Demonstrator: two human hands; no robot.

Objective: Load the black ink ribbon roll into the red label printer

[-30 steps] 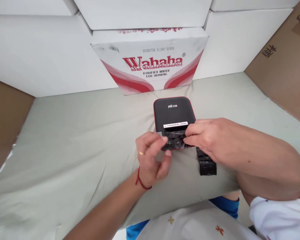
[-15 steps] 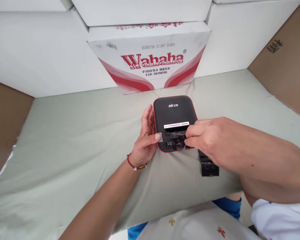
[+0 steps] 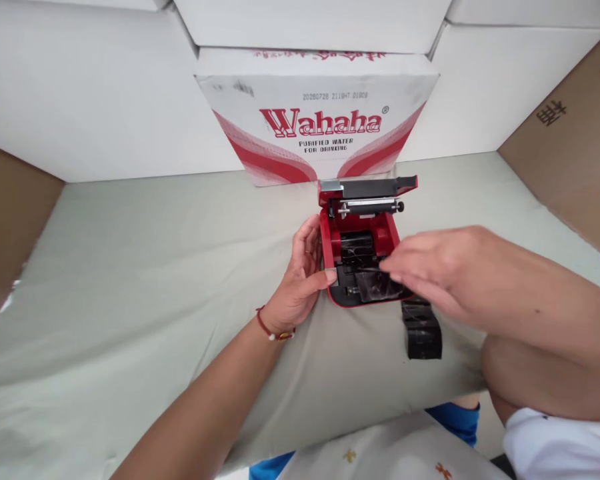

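A small label printer (image 3: 325, 250) with a red inside and black front stands on the cloth, its lid (image 3: 367, 189) raised. Inside sits a roll of black film-like labels (image 3: 356, 247), and its loose strip (image 3: 375, 285) lies over the front edge. My left hand (image 3: 303, 283) grips the printer's left side, thumb on the grey button at the front corner. Over the right front of the printer, my right hand (image 3: 430, 267) has its fingers pressed together at the strip's right edge. A separate black strip piece (image 3: 423, 331) lies below that hand.
Behind the printer stands a Wahaha water carton (image 3: 325, 127), with white boxes (image 3: 105, 100) stacked around it. A brown cardboard box (image 3: 570, 140) flanks the right side and another brown panel (image 3: 15, 220) the left. Pale green cloth (image 3: 145, 267) covers the table.
The printer's lid has swung up and back, exposing the label roll. My left hand keeps its hold on the side; my right hand stays by the strip, slightly shifted right.
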